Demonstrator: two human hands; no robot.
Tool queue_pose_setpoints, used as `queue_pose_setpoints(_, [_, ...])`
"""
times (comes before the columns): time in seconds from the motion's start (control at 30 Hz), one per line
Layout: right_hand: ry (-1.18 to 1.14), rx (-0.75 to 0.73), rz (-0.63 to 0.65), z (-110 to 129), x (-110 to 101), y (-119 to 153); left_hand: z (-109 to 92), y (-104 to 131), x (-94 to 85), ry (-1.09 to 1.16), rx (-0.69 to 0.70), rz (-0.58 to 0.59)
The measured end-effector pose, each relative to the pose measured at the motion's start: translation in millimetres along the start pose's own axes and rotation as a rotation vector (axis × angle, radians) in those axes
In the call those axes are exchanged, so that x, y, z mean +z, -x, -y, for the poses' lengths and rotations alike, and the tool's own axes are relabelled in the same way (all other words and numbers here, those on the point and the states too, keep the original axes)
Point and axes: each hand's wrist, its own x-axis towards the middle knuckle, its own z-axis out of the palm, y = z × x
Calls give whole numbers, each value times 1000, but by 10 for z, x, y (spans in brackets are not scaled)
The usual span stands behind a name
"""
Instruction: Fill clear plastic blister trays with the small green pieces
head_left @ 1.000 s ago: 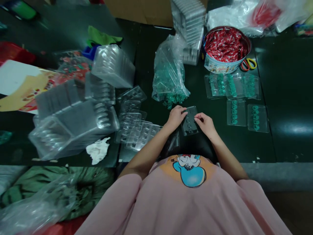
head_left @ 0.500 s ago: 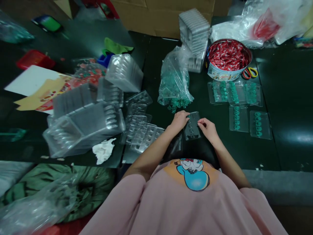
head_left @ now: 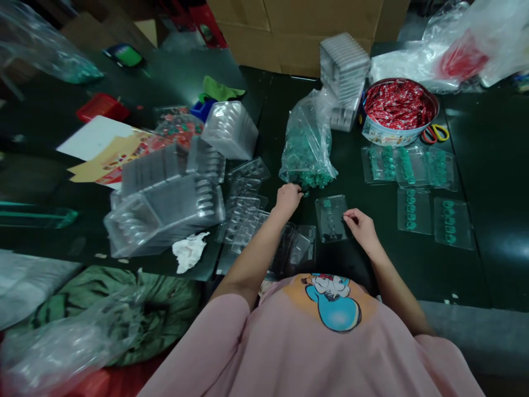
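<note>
Since thin, light and springy, clear blister tray (head_left: 331, 219) best pinched at rim: right hand (head_left: 360, 227) fingers touching its edge, left hand (head_left: 288, 197) curled among green pieces (head_left: 308, 177), grip unclear.

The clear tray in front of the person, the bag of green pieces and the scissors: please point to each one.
clear tray (head_left: 331, 219), head view, its middle.
bag of green pieces (head_left: 308, 149), head view, the bag's middle.
scissors (head_left: 436, 133), head view, the handles.
</note>
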Motion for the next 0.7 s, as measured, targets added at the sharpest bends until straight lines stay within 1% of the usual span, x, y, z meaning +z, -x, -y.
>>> queue_pose_setpoints(0.17, [-9,-10,3,-6,-4,-9,-37,-31,2,15,-4,-14])
queue_pose_setpoints(0.27, [-16,-13,6,41,15,-47,-55,-11,-4,44,-23,-33])
queue_pose_setpoints(0.33, [-22,-25,11,106,33,-86,-53,40,-25,138,-56,-57])
queue_pose_setpoints(0.4, [-36,-51,22,186,50,-124,-19,106,-90,316,-91,-74])
queue_pose_setpoints(0.43, [-46,-64,29,227,56,-137,15,134,-151,421,-101,-77])
queue_pose_setpoints(0.47, [-54,-75,37,266,62,-146,61,154,-234,524,-107,-82])
queue_pose_setpoints(0.53, [-57,-88,51,326,73,-151,183,163,-473,696,-108,-124])
queue_pose_setpoints(0.63, [-52,-90,67,375,98,-146,402,123,-955,850,-96,-246])
queue_pose_setpoints(0.7, [-64,-82,78,409,126,-150,526,91,-1269,917,-91,-284])
